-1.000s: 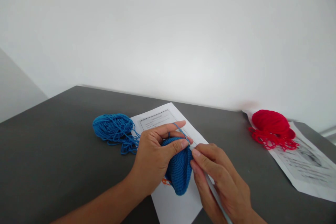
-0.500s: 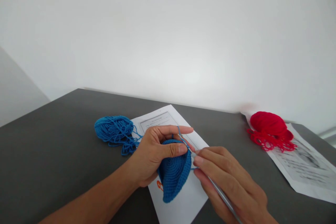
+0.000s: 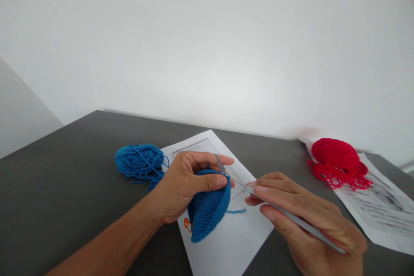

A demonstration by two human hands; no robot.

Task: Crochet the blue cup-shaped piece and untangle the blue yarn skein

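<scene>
My left hand [image 3: 189,183] pinches a blue crocheted piece [image 3: 210,211], thumb on its upper edge. The piece is curved like a shallow cup, with rows of rounded stitches. A strand of blue yarn runs over the raised index finger down to the edge by the thumb. My right hand [image 3: 300,215] grips a grey-handled crochet hook [image 3: 299,221] like a pen, its front end pointing toward the piece. The hook's thin tip is too faint to place exactly. An orange stitch marker [image 3: 187,224] hangs at the lower left of the piece, and a short yarn tail [image 3: 236,211] sticks out right.
A blue yarn skein [image 3: 139,160] with loose strands lies left on the dark table [image 3: 80,172]. Beneath my hands is a printed white sheet [image 3: 226,250]. Toward the right, a red yarn ball [image 3: 334,153] rests on another printed sheet [image 3: 384,207]. A white wall [image 3: 207,51] stands behind.
My right hand has drawn the hook to the right, away from my left thumb, and its handle lies flatter. The blue piece has shifted slightly left and up with my left hand.
</scene>
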